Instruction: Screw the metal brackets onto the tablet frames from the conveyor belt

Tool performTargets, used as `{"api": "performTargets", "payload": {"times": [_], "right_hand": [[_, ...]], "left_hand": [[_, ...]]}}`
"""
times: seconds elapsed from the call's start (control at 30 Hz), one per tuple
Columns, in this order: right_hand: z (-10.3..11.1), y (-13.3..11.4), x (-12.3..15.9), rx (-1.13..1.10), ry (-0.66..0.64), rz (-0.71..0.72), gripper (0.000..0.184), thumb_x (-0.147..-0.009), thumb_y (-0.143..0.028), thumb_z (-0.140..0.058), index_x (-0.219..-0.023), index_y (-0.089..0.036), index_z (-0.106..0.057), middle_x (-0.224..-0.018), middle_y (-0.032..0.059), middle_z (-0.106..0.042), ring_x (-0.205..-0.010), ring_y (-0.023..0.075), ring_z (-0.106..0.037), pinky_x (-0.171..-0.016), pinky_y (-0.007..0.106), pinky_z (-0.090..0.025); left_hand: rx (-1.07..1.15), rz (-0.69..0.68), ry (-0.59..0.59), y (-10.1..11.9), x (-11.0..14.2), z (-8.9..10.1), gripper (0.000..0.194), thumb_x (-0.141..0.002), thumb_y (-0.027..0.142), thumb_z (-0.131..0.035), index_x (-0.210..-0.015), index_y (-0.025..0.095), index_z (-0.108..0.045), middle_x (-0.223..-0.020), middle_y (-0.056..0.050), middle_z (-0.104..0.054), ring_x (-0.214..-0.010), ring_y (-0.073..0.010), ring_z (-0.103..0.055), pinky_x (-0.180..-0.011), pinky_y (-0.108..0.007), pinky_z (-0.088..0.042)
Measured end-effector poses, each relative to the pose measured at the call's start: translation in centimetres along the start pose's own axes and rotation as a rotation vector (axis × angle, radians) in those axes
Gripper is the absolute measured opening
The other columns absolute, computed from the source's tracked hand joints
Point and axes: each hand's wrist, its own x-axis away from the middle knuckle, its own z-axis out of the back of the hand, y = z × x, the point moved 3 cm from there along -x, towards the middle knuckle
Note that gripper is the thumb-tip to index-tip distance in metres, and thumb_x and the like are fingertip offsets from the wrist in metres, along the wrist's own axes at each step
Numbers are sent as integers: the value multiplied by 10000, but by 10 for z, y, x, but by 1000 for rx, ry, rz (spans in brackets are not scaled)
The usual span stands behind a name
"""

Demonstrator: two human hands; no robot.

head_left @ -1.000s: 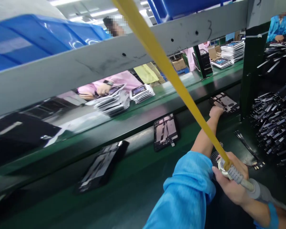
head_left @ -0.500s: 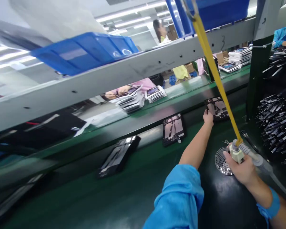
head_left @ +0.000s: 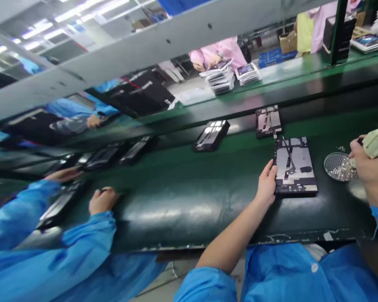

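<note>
My left hand [head_left: 266, 183] grips the left edge of an opened tablet chassis [head_left: 294, 165] that lies flat on the dark green bench near its front edge. My right hand [head_left: 366, 164] is closed round a pale electric screwdriver [head_left: 377, 141] at the far right, just beside a round metal dish of screws [head_left: 338, 166]. Two more opened tablet units [head_left: 268, 121] [head_left: 211, 134] lie further back on the conveyor belt.
A co-worker in blue sleeves on my left has a hand [head_left: 102, 199] on the bench near another unit [head_left: 58, 205]. Across the line a person in pink [head_left: 219, 53] handles stacked tablets [head_left: 247, 73]. A grey shelf beam [head_left: 145, 50] crosses overhead.
My left hand drew a tablet chassis from the belt back onto the bench in front of me. The view dropped downward, and the yellow cord left the picture.
</note>
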Motion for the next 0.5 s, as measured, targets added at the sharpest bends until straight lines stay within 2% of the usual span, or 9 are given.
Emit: {"api": "performTargets", "payload": {"times": [0.07,0.13,0.2,0.27,0.37,0.43,0.5], "right_hand": [[-10,-18,-5,-97,-6,40,297,-732,-350,-797,-934,-141,-733,-662,18,-666,-531,182,-643,-580,325,-556],[-20,-32,-8,-138,-26,101,245,-738,-317,-788,-898,-143,-722,-664,18,-663,-518,165,-626,-573,313,-540],[-27,-38,-9,-132,-49,128,231,-750,-301,-778,-911,-150,-710,-703,29,-684,-526,152,-621,-582,310,-538],[-32,-34,-9,-126,-60,109,249,-754,-295,-771,-948,-156,-699,-723,34,-696,-523,149,-614,-571,307,-528],[-34,-19,-7,-141,-46,71,250,-748,-311,-775,-930,-160,-692,-698,34,-680,-501,158,-605,-546,315,-514],[-33,-10,-5,-136,-41,58,240,-744,-320,-780,-904,-167,-687,-684,34,-670,-502,163,-603,-554,325,-518],[-31,-3,-3,-117,-50,52,232,-747,-319,-777,-899,-172,-683,-689,34,-670,-517,163,-606,-576,332,-528]], "left_hand": [[-69,-4,-8,-17,18,8,577,-966,411,-696,-1490,201,-577,-890,-30,-746,-761,-147,-687,-700,-245,-576],[-237,-58,-47,-22,27,13,540,-990,430,-649,-1468,184,-593,-822,-21,-708,-718,-146,-662,-693,-254,-566],[-520,-210,-106,-15,31,16,455,-985,424,-643,-1372,185,-665,-887,-46,-710,-766,-170,-668,-765,-302,-580],[-827,-463,-155,0,35,15,368,-954,403,-677,-1254,193,-715,-1057,-89,-708,-923,-223,-682,-877,-369,-581],[-1151,-827,-338,16,46,-2,360,-920,371,-723,-1235,201,-687,-1200,-118,-679,-1087,-285,-646,-962,-438,-562],[-1300,-962,-496,15,52,-19,374,-922,340,-730,-1256,190,-653,-1168,-123,-690,-1078,-305,-634,-932,-449,-562],[-1424,-1035,-554,11,55,-35,292,-944,286,-700,-1211,181,-646,-1099,-125,-696,-1046,-312,-628,-877,-441,-559]]}}
